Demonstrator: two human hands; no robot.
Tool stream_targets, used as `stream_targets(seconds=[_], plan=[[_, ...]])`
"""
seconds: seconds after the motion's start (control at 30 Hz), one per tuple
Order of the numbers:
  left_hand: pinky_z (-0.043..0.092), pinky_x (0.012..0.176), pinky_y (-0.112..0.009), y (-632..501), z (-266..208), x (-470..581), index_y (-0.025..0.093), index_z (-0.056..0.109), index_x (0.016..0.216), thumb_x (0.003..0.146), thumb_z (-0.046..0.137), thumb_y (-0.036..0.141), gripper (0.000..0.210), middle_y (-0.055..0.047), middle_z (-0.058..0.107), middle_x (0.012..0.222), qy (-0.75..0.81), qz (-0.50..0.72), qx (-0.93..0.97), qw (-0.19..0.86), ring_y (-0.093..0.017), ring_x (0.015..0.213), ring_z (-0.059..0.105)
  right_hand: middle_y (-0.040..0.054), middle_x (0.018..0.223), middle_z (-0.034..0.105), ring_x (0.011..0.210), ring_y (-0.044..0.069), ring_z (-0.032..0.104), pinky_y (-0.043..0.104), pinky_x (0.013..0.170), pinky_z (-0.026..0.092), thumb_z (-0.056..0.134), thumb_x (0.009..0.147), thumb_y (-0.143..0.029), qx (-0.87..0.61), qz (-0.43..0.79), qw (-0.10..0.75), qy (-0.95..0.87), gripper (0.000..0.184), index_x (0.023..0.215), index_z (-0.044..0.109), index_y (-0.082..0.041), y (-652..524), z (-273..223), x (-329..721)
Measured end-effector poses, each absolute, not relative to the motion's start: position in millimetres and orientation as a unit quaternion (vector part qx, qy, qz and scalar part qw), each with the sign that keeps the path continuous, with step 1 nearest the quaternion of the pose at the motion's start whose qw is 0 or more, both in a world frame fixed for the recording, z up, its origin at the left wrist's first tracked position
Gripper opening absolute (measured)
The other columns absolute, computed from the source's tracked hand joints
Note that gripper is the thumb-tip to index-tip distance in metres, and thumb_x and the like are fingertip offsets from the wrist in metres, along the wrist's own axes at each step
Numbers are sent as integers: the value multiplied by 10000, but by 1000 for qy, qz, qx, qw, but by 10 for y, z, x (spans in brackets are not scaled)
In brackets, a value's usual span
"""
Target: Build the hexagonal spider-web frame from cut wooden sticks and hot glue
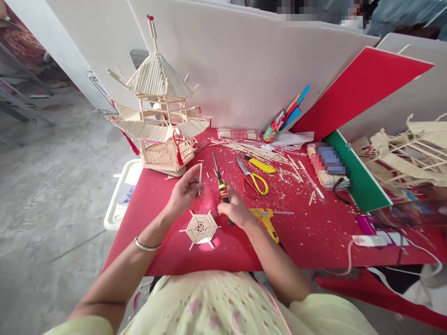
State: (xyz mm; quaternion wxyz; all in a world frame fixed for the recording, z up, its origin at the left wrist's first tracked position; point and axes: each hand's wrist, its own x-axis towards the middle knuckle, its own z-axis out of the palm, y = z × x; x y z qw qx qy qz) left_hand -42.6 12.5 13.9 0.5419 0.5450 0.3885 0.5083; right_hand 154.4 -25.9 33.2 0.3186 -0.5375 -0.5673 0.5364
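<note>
My left hand [186, 187] pinches a short thin wooden stick [200, 173] upright between its fingers. In my right hand [234, 204] is a black-and-yellow tool [222, 190] with a long, thin dark tip pointing away from me; its exact kind is unclear. Below and between both hands lies a flat six-sided piece made of sticks [201, 228], with stick ends jutting from its corners. Just right of the right hand rests a yellow glue gun [267, 223]. Scissors [252, 179] with one red and one yellow handle lie beyond it, beside a yellow utility knife [260, 164].
A stick-built pagoda [159, 116] with red tassels stands at the back left of the red table [167, 258]. Loose sticks [251, 151] and scraps litter the back. A pen cup [270, 132], green board [359, 172] and white power strip [379, 239] are to the right.
</note>
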Motion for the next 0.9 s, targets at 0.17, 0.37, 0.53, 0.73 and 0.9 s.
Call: stream_targets(seconds=[0.17, 0.37, 0.53, 0.73, 0.9], plan=[[516, 537, -237, 37, 98, -370, 247, 467, 1537, 947, 643, 268, 616, -9, 578, 849, 400, 496, 581, 506, -137, 681, 628, 156, 1332, 611, 1240, 332, 571, 507, 1077, 478, 609, 726, -217, -604, 282, 288, -687, 768, 1473, 436, -179, -238, 242, 1448], [521, 582, -253, -11, 45, -309, 269, 482, 1546, 943, 654, 303, 629, -15, 574, 872, 430, 504, 580, 473, -151, 708, 617, 215, 1327, 591, 1240, 369, 556, 541, 1041, 505, 617, 739, -204, -602, 175, 274, -729, 893, 1572, 308, -119, -254, 162, 1385], [518, 592, -250, -31, 15, -287, 264, 527, 1523, 941, 638, 306, 594, -13, 601, 884, 444, 514, 582, 447, -137, 682, 577, 227, 1244, 601, 1173, 375, 570, 558, 1009, 520, 627, 732, -203, -616, 149, 251, -732, 901, 1564, 306, -76, -276, 185, 1369], [516, 627, -233, -19, 7, -307, 230, 559, 1517, 959, 577, 260, 559, -17, 601, 857, 473, 481, 644, 360, -128, 686, 550, 228, 1271, 605, 1188, 359, 578, 529, 1042, 509, 627, 727, -192, -625, 166, 239, -724, 894, 1558, 312, -94, -295, 199, 1321], [512, 667, -237, 39, -29, -311, 183, 610, 1472, 950, 553, 206, 525, -41, 619, 900, 453, 477, 676, 333, -129, 713, 546, 263, 1317, 595, 1194, 351, 600, 482, 1029, 516, 606, 750, -185, -616, 195, 212, -733, 848, 1526, 302, -29, -292, 170, 1318]])
